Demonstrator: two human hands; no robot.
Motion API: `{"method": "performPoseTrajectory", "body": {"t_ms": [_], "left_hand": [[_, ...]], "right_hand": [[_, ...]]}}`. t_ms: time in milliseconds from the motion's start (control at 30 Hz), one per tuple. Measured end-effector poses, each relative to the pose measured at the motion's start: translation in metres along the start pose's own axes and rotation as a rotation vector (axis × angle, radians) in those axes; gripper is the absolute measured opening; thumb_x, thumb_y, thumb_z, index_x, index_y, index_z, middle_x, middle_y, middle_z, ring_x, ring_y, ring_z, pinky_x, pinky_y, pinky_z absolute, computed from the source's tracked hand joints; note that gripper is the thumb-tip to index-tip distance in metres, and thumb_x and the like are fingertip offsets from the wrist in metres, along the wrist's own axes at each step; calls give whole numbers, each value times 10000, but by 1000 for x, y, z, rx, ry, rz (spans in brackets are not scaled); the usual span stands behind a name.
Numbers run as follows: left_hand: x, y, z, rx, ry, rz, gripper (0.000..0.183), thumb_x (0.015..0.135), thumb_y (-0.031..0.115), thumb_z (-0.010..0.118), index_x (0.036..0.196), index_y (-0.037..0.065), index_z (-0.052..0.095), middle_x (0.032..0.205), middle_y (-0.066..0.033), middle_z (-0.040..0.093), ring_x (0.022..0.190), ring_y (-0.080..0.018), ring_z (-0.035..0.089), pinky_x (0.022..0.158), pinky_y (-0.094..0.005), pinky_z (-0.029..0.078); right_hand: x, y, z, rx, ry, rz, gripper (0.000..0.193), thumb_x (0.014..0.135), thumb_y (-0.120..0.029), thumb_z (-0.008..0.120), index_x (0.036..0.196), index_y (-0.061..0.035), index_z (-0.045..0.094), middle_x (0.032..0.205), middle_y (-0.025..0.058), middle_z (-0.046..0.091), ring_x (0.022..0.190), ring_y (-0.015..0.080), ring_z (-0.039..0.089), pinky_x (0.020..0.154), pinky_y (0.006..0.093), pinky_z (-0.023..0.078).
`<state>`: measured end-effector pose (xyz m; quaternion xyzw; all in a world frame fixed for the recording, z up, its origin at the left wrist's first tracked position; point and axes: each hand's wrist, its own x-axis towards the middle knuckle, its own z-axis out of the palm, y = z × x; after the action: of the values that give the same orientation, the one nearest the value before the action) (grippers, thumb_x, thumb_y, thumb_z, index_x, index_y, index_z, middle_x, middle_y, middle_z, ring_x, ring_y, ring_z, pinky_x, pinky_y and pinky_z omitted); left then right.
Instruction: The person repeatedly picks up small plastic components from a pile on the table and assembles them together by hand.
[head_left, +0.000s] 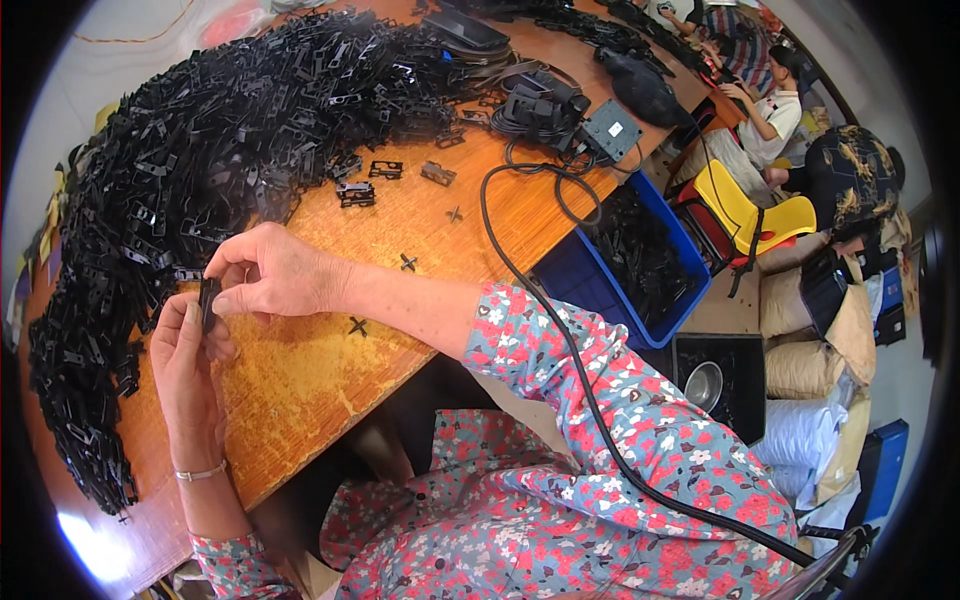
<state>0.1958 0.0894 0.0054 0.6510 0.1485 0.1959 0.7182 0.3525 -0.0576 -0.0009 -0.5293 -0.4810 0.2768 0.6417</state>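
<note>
Both hands meet over the near left part of the wooden table (300, 400), pinching one small black plastic part (209, 303) between them. My left hand (187, 340) grips it from below with thumb and fingers; a bracelet circles that wrist. From above, my right hand (275, 275) closes thumb and forefinger on the same part. Just beyond lies a large heap of similar black plastic parts (250, 110), curving down the left side. Near the right hand, a small stack of parts (356, 194) and small black cross-shaped pieces (358, 326) lie on the wood.
A blue bin (690, 300) of black parts stands right of the table. A black cable (490, 215) runs from a grey box (611, 130) across my right arm. Beyond are a yellow chair (735, 205), sacks (800, 370), a metal bowl (704, 384) and other people (775, 115).
</note>
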Motion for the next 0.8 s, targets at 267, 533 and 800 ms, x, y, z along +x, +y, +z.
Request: {"method": "performPoseTrajectory", "body": {"t_ms": [267,533,800], "left_hand": [[-1,0,-2,0,-7,2,176,1080,203,624,1138,38,640,845,-11,651,708,-60,580,649,-205,470],[0,-2,-4,7,5,4,180,1070,198,640,1143,34,641,852,-7,654,715,-56,580,650,-203,466],[3,-7,-6,0,25,27,175,1073,217,646,1137,55,635,842,7,647,706,-48,586,641,-186,457]], "right_hand": [[0,0,0,-5,-14,-5,292,945,-103,777,1144,79,666,772,42,666,596,101,652,527,258,508],[1,-2,0,-1,-26,-3,293,940,-96,787,1143,76,663,766,43,664,594,104,652,518,260,503],[0,-4,2,75,-16,54,324,938,-103,781,1182,70,657,846,62,696,615,119,674,529,261,525]]}}
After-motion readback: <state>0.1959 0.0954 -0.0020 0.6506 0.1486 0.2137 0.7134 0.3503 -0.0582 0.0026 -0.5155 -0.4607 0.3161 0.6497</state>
